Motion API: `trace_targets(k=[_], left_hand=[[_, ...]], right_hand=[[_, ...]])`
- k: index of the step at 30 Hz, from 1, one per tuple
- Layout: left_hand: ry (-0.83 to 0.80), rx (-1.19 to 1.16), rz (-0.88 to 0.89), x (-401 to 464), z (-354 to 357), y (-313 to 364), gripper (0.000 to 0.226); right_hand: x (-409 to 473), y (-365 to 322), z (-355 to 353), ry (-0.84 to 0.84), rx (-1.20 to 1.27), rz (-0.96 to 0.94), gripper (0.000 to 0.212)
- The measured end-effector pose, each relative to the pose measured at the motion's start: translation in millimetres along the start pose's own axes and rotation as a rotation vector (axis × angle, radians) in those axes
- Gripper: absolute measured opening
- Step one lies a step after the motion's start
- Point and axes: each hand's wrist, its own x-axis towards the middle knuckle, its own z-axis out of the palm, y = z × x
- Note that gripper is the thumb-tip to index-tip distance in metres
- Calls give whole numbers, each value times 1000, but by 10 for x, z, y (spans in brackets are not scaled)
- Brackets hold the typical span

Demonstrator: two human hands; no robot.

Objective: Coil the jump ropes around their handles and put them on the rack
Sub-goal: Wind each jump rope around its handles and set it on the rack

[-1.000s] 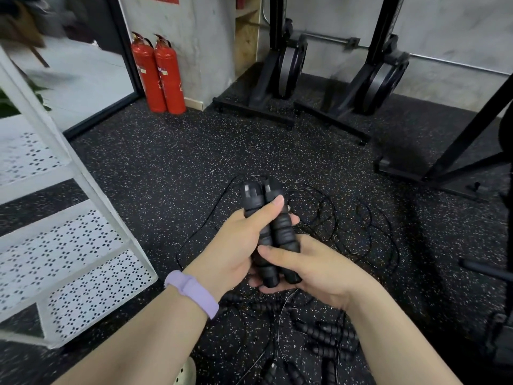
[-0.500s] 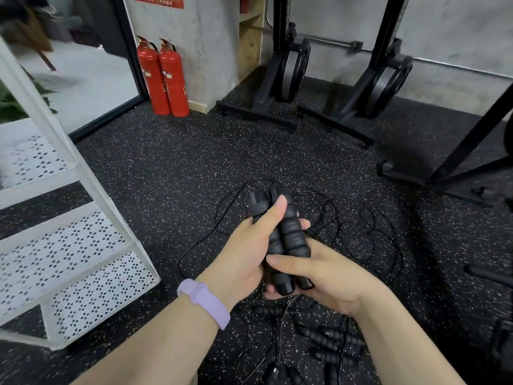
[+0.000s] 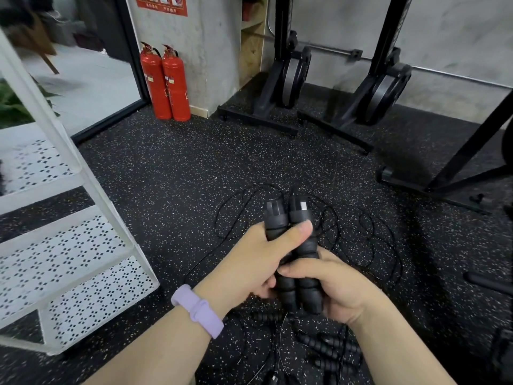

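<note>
The white rack [image 3: 69, 245] stood at the left, its perforated shelves [image 3: 83, 295] stepping down toward the floor; the shelf surfaces that showed carried nothing of the task. Its slanted post and lower front corner reached close to the left forearm.

Both hands met over the speckled black floor [image 3: 180, 168]. The left hand [image 3: 249, 262] was wrapped round a pair of black jump rope handles [image 3: 294, 257], held side by side and upright, its thumb laid across their fronts and its fingers clenched behind them. The right hand [image 3: 341, 290] gripped the lower part of the same pair, thumb across the front, fingers curled underneath (their tips were hidden). A lilac wristband [image 3: 198, 309] sat on the left wrist.

A thin black rope [image 3: 361, 232] lay in loose, tangled loops on the floor beyond and to the right of the hands. More black handles [image 3: 327, 345] and cords lay scattered on the floor beneath the wrists, near the bottom edge of the view.

Open floor stretched ahead of the hands as far as two red fire extinguishers [image 3: 166, 81] against the concrete wall and the black feet of two upright machines [image 3: 291, 79]. A black slanted frame [image 3: 472, 151] closed in the right side.
</note>
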Motion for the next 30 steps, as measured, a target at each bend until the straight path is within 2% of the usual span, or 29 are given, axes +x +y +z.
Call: trace_targets(k=[2,4,6,7,9,11,13,16,19,21,22,25,27,30], left_hand=[[176,318,170,-10,-105,-47,51],[466,561,379,35,-250,-144,69],[659,539,549,114,-362,-203,61],[680,469,598,149,-395,-207,52],[578,335,623,182,-415,-179,44],[391,206,581,180,-390,-159,54],[297,54,507,179,-351,-111,66],[322,-223,329,180,-258,19,58],[421,-192,273,219,-141,-44,39],[448,-75,319,270,-84,-180,30],[475,-11,298,287,-69,-223,35],[530,258,220,298,-67,-255,47],[512,401,230,258,-82,-234,44],[457,676,260,212,-73,-243,34]], right_hand=[[-6,0,-29,-15,11,0,23],[-16,-4,-67,-61,41,18,24],[-32,-6,-92,-129,112,68,21],[-43,-12,-91,-172,139,97,20],[-49,-8,-94,-275,163,151,19],[-45,2,-84,-389,175,194,22],[-26,15,-54,-496,201,207,25],[0,15,7,-622,281,178,23],[27,6,51,-656,341,111,20],[48,-4,52,-582,358,64,21],[58,-9,44,-515,378,43,22],[94,11,16,-172,378,-11,26],[127,56,-1,49,281,-61,26],[162,95,-22,272,118,-108,28]])
